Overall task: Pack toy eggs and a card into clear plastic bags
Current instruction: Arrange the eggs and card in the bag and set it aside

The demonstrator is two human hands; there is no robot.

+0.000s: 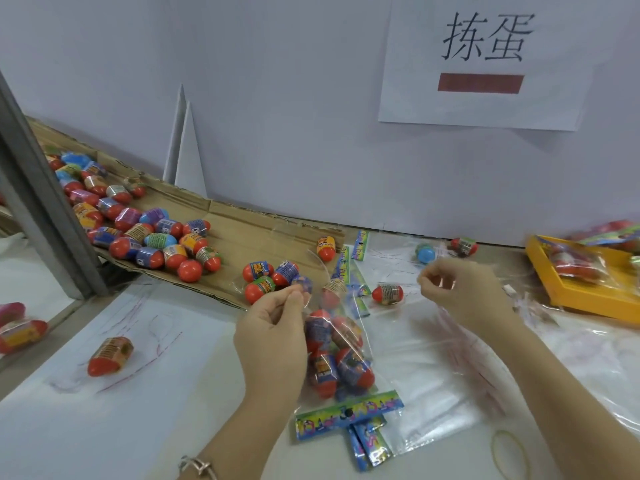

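Observation:
My left hand [273, 337] pinches the upper edge of a clear plastic bag [341, 358] that holds several red toy eggs with printed wraps. A blue-green printed card [349, 412] lies at the bag's lower end. My right hand [460, 289] is raised to the right with thumb and fingers pinched on thin clear film; what exactly it holds is hard to tell. Loose eggs [263, 280] lie just beyond my left hand, and one egg [388, 293] lies between my hands.
A flattened cardboard sheet [242, 230] at the left carries a heap of eggs [145, 230]. More cards [358, 268] and clear bags [450, 393] cover the table. A yellow tray [588, 296] with packed bags stands at right. A stray egg [110, 355] lies left; a rubber band [509, 455] lies near.

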